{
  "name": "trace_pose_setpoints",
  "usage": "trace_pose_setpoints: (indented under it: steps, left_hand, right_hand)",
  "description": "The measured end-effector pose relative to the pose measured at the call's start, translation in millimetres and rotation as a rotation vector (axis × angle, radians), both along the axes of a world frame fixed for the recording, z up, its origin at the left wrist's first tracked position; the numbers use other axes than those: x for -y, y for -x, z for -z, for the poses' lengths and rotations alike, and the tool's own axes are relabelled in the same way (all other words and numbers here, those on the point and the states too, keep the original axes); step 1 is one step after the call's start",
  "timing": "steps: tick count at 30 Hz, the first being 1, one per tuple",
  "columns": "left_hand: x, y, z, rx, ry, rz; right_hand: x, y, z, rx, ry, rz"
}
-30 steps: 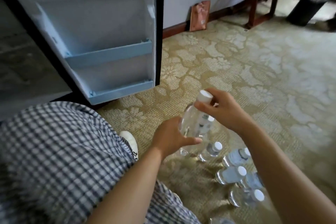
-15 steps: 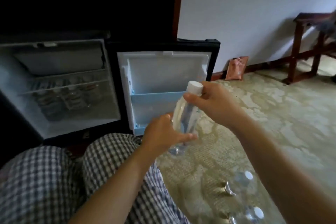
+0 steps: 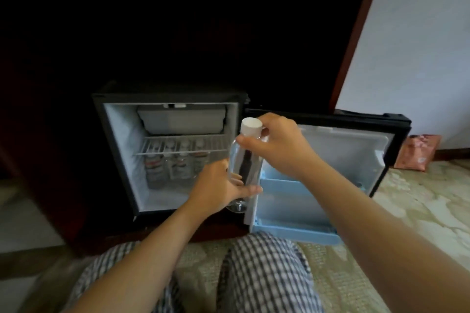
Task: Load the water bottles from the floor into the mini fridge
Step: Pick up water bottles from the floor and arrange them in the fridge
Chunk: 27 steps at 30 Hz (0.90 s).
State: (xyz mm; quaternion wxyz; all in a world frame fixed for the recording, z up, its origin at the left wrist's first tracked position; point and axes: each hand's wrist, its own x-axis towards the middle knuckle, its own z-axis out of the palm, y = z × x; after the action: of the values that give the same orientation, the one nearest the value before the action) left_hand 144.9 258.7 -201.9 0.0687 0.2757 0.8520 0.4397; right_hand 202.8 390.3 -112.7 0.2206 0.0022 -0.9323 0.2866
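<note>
The left hand gripped the water bottle round its lower body and hid that part, so that only the base showed below. Fingers of the right hand covered the neck under the white cap. Hands and bottle hid the right side of the mini fridge interior. The bottles under the wire shelf were blurred, their labels unreadable and their number unclear. The dark cabinet showed no detail. A pinkish packet by the wall was too blurred to identify. Both forearms and the checked trousers ran off the picture's edges.
</note>
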Motion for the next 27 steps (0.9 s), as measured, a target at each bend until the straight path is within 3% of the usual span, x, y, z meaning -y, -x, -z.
trace_pose_setpoints:
  steps: [5, 11, 20, 27]
  left_hand:
    - [33, 45, 17, 0.069, 0.005, -0.013]
    - [55, 106, 63, 0.182, 0.161, -0.028]
    - [61, 182, 122, 0.394, 0.296, 0.088]
    - [56, 230, 159, 0.326, 0.380, 0.073]
  right_hand:
    - [24, 55, 20, 0.084, 0.017, -0.024]
    - [45, 116, 65, 0.192, 0.036, 0.012]
    - [49, 193, 144, 0.328, 0.118, 0.024]
    - [52, 240, 195, 0.374, 0.129, -0.031]
